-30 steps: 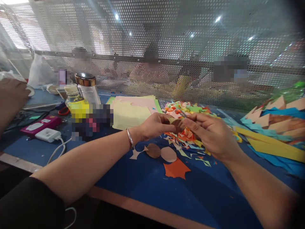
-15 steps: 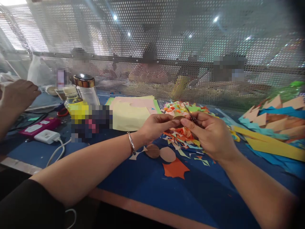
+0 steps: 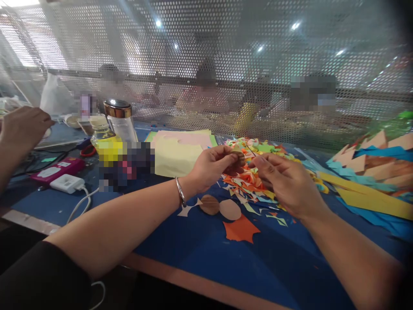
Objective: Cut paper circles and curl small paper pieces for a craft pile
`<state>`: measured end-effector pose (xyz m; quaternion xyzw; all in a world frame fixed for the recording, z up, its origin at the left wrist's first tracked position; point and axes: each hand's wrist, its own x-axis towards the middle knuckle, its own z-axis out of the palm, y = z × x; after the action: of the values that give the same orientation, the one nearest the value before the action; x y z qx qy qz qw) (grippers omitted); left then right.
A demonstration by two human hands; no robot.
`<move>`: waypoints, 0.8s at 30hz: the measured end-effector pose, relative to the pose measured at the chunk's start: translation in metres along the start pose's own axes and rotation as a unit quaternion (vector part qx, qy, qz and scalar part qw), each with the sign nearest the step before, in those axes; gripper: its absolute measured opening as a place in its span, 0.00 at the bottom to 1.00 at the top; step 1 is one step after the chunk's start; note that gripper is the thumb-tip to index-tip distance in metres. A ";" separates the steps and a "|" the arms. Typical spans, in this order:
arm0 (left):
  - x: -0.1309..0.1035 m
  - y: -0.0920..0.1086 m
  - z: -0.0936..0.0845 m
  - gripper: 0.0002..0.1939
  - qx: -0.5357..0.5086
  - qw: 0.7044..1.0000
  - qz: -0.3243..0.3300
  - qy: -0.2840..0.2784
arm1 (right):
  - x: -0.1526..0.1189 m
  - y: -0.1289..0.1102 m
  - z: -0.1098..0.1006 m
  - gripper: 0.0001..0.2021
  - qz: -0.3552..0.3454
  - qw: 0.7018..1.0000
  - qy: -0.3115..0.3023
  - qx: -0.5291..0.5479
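My left hand [image 3: 211, 168], a silver bangle at its wrist, pinches a small brown round piece of paper [image 3: 239, 156] above a heap of scraps. Close on its right, my right hand [image 3: 287, 181] is closed round scissors [image 3: 251, 150]; a thin dark blade shows, while the handles are mostly hidden by the fingers. Below the hands on the blue tabletop lie a brown wood-grained disc [image 3: 209, 204], a pale pink disc [image 3: 230, 209] and an orange piece with a jagged outline [image 3: 241, 229].
Colourful paper scraps [image 3: 251, 183] are heaped beneath my hands. Paper sheets [image 3: 177, 157], a yellow-labelled bottle [image 3: 108, 144] and a glass flask [image 3: 121, 125] stand or lie left. Spiky cut paper [image 3: 380, 168] is piled right. Another person's hand [image 3: 24, 125] is far left. Perforated metal screen [image 3: 206, 56] behind.
My hands have drawn slightly apart. The brown paper is now clear of the scissors, whose blade shows less than before. The whole view has shifted a little.
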<state>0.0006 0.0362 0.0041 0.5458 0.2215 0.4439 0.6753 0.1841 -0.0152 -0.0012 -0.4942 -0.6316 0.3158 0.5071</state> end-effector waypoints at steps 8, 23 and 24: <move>0.002 -0.003 -0.007 0.05 0.037 0.997 0.047 -0.047 | -0.002 -0.013 0.002 0.23 -0.037 0.994 -0.011 -0.103; 0.001 -0.002 -0.009 0.05 0.038 0.997 0.048 -0.053 | -0.002 -0.015 0.003 0.25 -0.056 0.992 -0.011 -0.110; 0.001 -0.001 -0.009 0.05 0.039 0.997 0.045 -0.051 | -0.002 -0.016 0.003 0.25 -0.056 0.992 -0.012 -0.110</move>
<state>-0.0057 0.0421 0.0005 0.6035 0.1790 0.4363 0.6429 0.1767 -0.0218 0.0113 -0.5071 -0.6952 0.2216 0.4588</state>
